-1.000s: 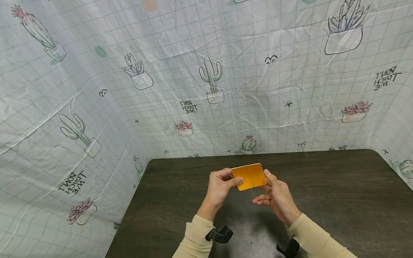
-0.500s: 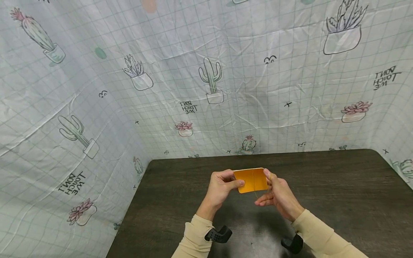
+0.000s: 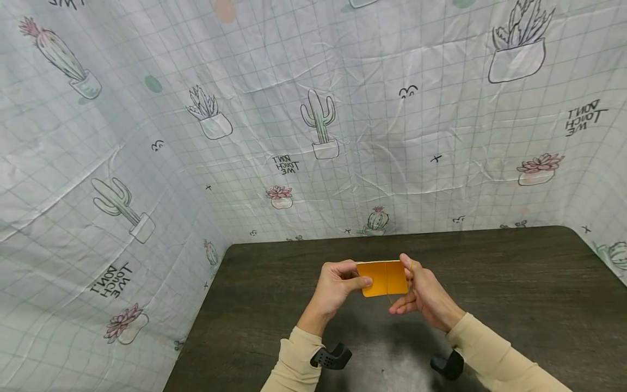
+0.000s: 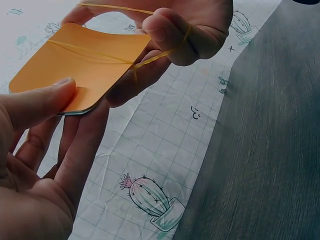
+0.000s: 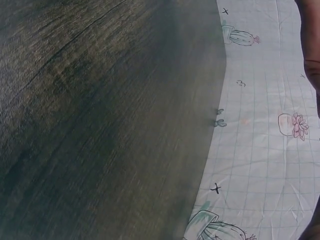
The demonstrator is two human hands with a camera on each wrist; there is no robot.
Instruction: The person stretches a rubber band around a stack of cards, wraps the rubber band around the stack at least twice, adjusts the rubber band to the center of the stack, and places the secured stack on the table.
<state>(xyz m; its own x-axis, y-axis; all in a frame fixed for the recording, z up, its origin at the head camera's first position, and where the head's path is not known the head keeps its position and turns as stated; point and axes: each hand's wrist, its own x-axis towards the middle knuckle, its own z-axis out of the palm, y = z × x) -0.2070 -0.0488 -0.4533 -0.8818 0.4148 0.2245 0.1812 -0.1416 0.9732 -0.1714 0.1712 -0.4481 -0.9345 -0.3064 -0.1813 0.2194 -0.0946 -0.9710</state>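
A small stack of orange cards (image 3: 376, 279) with rounded corners is held above the table, its orange face turned toward me. My left hand (image 3: 334, 288) pinches its left end, thumb on the face and fingers behind. A thin yellow rubber band (image 4: 100, 53) crosses the cards, as the left wrist view shows. Beyond their right end, my right hand (image 3: 427, 294) stretches the band, which loops round the thumb and runs across to the fingers. Right fingers also reach behind the cards and are partly hidden. In the right wrist view only slivers of the hand (image 5: 312, 40) show.
The dark wood-grain table (image 3: 514, 288) lies beneath both hands. A pale gridded cloth (image 3: 382, 125) printed with cacti hangs behind it and along both sides. Each wrist wears a black device, one on the left (image 3: 332, 356) and one on the right (image 3: 448, 365).
The cards have levelled out and come slightly lower and to the right. The band now runs nearer their middle. My right hand has shifted a little right, with the band stretched on its thumb.
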